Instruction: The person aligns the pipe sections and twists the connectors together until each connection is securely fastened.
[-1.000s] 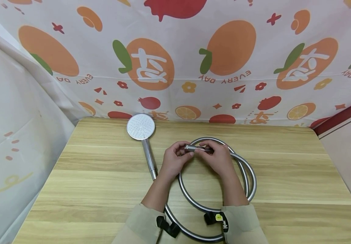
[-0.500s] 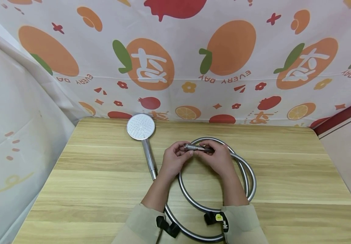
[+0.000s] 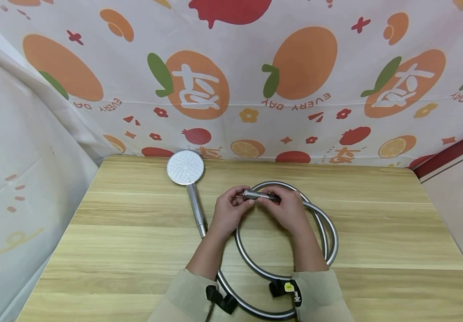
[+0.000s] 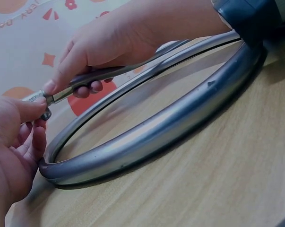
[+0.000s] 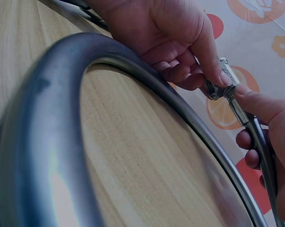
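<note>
A coiled silver shower hose lies on the wooden table, and one end of it is lifted between both hands. My left hand pinches a small metal fitting at that end between thumb and fingers. An open threaded ring on the fitting shows in the right wrist view. My right hand grips the hose just behind its metal sleeve, thumb tip close to the fitting. Further left lies the round shower head, spray face up; its handle runs down toward my left forearm, which hides the lower end.
The wooden table extends to both sides of the coil. A fruit-print curtain hangs along the back edge, with white cloth at the left. Loops of hose pass beneath both forearms.
The left fingers have shifted slightly on the fitting, which looks turned a little in place. The right hand, hose coil and shower head stay where they were.
</note>
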Demonstrator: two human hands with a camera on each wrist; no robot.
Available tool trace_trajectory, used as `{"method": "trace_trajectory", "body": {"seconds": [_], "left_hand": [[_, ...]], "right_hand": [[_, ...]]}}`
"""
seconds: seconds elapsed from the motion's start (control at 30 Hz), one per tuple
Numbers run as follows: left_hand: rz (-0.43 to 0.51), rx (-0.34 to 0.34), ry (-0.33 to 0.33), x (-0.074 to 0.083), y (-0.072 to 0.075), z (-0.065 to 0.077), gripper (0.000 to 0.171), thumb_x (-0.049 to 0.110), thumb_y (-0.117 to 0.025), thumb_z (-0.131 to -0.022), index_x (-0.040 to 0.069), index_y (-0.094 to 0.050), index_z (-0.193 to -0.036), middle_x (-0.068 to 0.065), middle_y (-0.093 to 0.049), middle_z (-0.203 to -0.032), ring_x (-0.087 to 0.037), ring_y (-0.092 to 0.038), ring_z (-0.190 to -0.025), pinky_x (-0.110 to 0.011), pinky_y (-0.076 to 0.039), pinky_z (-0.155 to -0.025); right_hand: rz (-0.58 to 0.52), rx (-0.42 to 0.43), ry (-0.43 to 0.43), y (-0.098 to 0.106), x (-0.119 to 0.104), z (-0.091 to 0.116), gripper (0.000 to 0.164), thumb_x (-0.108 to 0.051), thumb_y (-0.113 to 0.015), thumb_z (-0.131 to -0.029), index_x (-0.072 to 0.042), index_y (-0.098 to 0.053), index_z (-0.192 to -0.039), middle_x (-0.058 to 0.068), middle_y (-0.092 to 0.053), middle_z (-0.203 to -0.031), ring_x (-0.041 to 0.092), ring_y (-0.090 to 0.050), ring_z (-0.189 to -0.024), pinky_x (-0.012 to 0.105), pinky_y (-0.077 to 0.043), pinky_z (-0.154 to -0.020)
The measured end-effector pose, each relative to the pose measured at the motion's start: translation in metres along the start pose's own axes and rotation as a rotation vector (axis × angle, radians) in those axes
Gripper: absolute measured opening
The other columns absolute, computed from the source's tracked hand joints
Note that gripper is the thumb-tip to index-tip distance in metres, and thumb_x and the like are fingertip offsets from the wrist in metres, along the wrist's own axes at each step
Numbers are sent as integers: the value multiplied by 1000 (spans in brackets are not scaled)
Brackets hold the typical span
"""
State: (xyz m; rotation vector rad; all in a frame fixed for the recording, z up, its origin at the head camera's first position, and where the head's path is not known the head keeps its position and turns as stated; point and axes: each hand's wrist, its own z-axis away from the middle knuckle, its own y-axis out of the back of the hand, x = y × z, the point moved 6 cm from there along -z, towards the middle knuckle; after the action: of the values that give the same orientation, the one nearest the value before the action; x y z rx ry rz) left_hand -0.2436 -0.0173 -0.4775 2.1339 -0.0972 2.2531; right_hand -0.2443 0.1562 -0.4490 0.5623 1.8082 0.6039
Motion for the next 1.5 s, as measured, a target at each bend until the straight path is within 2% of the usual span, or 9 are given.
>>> {"method": "trace_trajectory", "body": {"seconds": [0.1, 0.33, 0.57, 0.93, 1.03, 1.07, 1.2, 1.3, 1.5], "left_hand": [[-4, 4, -1, 1, 0, 1, 37, 1, -75, -84, 3, -66, -120, -13, -70, -94, -9, -62, -73, -16, -46, -56], [-15, 2, 13, 1, -1, 1, 39, -1, -74, -84, 2, -65, -122, -11, -71, -94, -10, -63, -75, -17, -48, -57], [-29, 2, 22, 0, 0, 0, 42, -1, -72, -86, 4, -63, -126, -13, -72, -98, -11, -62, -74, -19, -49, -54], [3, 11, 36, 0, 1, 0, 49, -1, -69, -89, 4, -56, -136, -16, -69, -116, -14, -61, -75, -26, -53, -54], [13, 2, 60, 3, 1, 1, 51, -3, -67, -89, 1, -52, -138, -16, -65, -124, -17, -63, -84, -31, -55, -57], [17, 0, 57, 8, 0, 2, 51, -4, -66, -90, 0, -51, -138, -16, -64, -126, -20, -63, -89, -31, -56, -58], [38, 5, 41, 7, 0, 2, 50, -4, -65, -90, 1, -51, -138, -13, -62, -130, -23, -63, -104, -28, -56, -59], [59, 16, 25, -1, 0, -1, 49, -3, -65, -91, 3, -52, -138, -11, -61, -132, -20, -63, -106, -24, -55, -58], [61, 33, 18, -1, 0, -1, 45, -1, -65, -91, 1, -53, -135, -11, -62, -129, -19, -63, -104, -24, -55, -58]], "right_hand": [[20, -10, -16, 0, 0, 0, 24, -42, -76, -85, -22, -74, -98, -8, -72, -85, 12, -58, -71, 35, -37, -84], [36, -2, -5, 0, 0, 0, 24, -43, -74, -86, -22, -74, -98, -8, -72, -84, 12, -57, -71, 38, -37, -86], [-7, 0, 8, -1, 0, -1, 20, -38, -73, -88, -21, -74, -100, -7, -73, -90, 11, -60, -76, 33, -46, -76], [-2, -18, -6, -2, 1, -1, 21, -31, -74, -89, -18, -74, -105, -5, -74, -97, 11, -65, -85, 35, -51, -79], [2, -32, -17, -2, 1, -1, 20, -28, -74, -89, -19, -74, -107, -4, -73, -100, 13, -65, -90, 37, -51, -84], [8, -37, -21, -3, 1, -1, 20, -26, -74, -90, -18, -74, -108, -4, -73, -101, 14, -65, -92, 38, -50, -87], [39, -35, -16, -2, 0, -1, 22, -20, -72, -89, -16, -73, -111, -1, -73, -105, 17, -67, -97, 43, -45, -96], [48, -15, -12, -1, 0, -1, 23, -17, -72, -88, -15, -73, -111, 0, -73, -106, 18, -68, -99, 44, -44, -98], [26, 9, -21, 1, 1, 0, 24, -16, -72, -88, -15, -74, -111, 1, -74, -106, 19, -69, -99, 43, -47, -97]]}}
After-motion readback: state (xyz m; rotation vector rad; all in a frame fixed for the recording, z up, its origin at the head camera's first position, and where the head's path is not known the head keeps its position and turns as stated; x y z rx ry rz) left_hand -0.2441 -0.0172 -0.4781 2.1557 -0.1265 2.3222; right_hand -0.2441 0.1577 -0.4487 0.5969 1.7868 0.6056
